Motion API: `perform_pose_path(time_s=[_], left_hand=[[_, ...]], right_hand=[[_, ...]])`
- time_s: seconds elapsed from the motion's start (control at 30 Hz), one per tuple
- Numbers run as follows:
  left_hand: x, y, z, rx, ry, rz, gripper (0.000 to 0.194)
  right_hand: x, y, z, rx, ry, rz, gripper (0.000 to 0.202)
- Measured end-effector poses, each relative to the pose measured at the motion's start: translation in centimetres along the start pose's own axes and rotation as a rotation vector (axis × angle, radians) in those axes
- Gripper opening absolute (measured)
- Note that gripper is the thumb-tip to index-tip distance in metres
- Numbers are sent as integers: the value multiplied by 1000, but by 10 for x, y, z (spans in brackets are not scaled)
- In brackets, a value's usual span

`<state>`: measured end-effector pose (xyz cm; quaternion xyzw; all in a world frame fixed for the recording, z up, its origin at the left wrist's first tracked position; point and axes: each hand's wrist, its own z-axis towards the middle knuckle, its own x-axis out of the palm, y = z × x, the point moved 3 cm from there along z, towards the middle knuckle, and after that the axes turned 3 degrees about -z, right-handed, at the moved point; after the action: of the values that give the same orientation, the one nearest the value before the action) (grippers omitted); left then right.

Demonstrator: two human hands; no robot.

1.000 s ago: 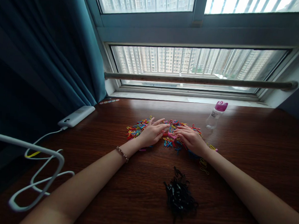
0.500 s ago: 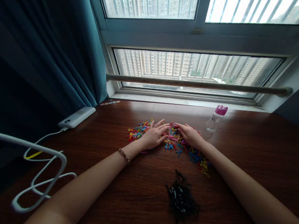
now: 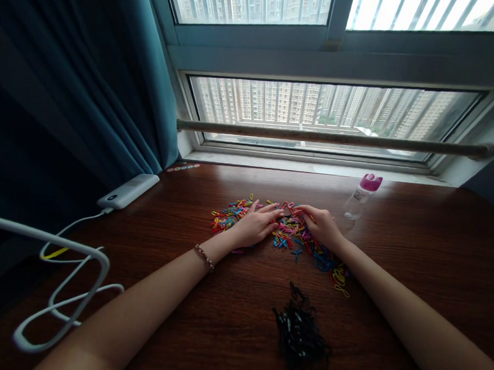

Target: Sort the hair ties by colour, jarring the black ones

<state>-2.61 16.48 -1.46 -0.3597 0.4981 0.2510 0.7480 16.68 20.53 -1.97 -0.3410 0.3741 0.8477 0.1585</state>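
A spread of small colourful elastic bands (image 3: 288,233) lies on the dark wooden table (image 3: 415,259) near the window. My left hand (image 3: 255,226) rests flat on the left part of the spread, fingers apart, with a beaded bracelet on its wrist. My right hand (image 3: 322,224) lies on the right part, its fingers curled down into the bands; whether they pinch one is hidden. Closer to me sits a separate heap of black elastic bands (image 3: 299,335), untouched by either hand.
A small clear bottle with a pink cap (image 3: 361,196) stands right of the bands. A white power bank (image 3: 128,191) lies at the left by the teal curtain (image 3: 77,77), its white cable (image 3: 66,285) looping toward me. Behind the table runs the window rail (image 3: 335,139).
My right hand has drawn in and curled its fingers on the coloured bands, uncovering bands nearer me. The left hand stays almost still. The view has shifted slightly.
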Motion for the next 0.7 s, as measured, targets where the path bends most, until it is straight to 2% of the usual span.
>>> perform_pose_path(time_s=[0.07, 0.2, 0.37, 0.57, 0.7], left_hand=[[0, 0, 0, 12, -1, -10, 38], [0, -1, 0, 54, 13, 11, 35], [2, -3, 0, 100, 93, 41, 39], [0, -3, -1, 89, 57, 45, 37], [-1, -4, -1, 94, 17, 37, 33]], right_hand=[[0, 4, 0, -70, 22, -50, 23], [0, 7, 1, -113, 53, -153, 24], [4, 7, 0, -170, 128, -203, 30], [2, -4, 0, -33, -28, -245, 29], [-3, -2, 0, -30, -112, -261, 27]])
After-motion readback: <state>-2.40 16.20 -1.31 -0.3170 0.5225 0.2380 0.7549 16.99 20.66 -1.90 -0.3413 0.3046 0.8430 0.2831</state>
